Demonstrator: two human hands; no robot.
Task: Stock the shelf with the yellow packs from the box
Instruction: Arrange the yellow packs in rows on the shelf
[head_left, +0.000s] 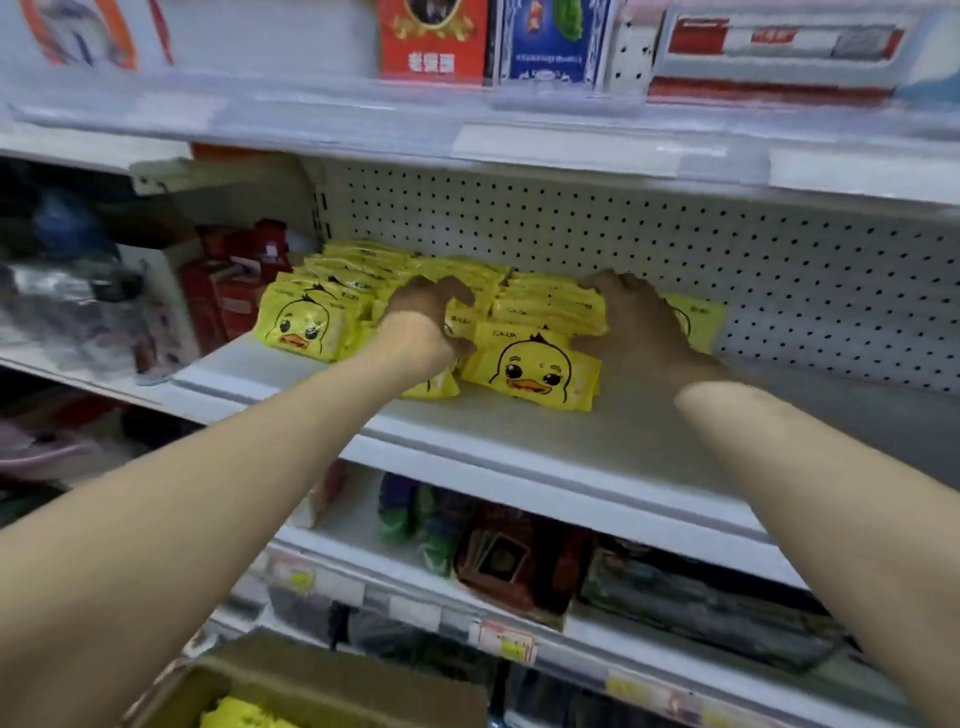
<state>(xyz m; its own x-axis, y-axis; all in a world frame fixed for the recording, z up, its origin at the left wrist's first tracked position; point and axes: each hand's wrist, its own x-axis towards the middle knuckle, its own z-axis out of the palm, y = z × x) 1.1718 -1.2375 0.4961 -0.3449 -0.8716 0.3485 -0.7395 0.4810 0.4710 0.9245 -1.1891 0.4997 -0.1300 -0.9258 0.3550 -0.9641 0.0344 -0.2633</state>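
Brown cardboard box (322, 680), open-topped, lay closest to the lens, well below both hands, with a few soft-plastic, duck-printed yellow packs (234, 714) showing inside. Most of the stock was already on the white metal shelf (519, 436), stacked between and under the fingers.

Left hand (426, 322): fingers curled down over the middle stack, gripping pack edges. Right hand (641, 322): laid palm-down over the right flank of the stack, thumb toward the front duck-faced pack (530, 371); shadow and blur hid whether its fingers were straight or hooked.

A lone pack (698, 319) stood just beyond the right fingers, and a leaning row (304, 325) stood left of the left fingers. Behind the fingertips ran the white perforated back panel (675, 234); red cartons (228, 296) sat farther left of the left fingers.

Risk, as judged: the packs looked slick and loosely piled. An uneven squeeze from the two sides could buckle the stack upward. It could also drive the front duck-faced pack, nearest the shelf lip, over the edge. A sideways shove from the left fingers could topple the leaning row.
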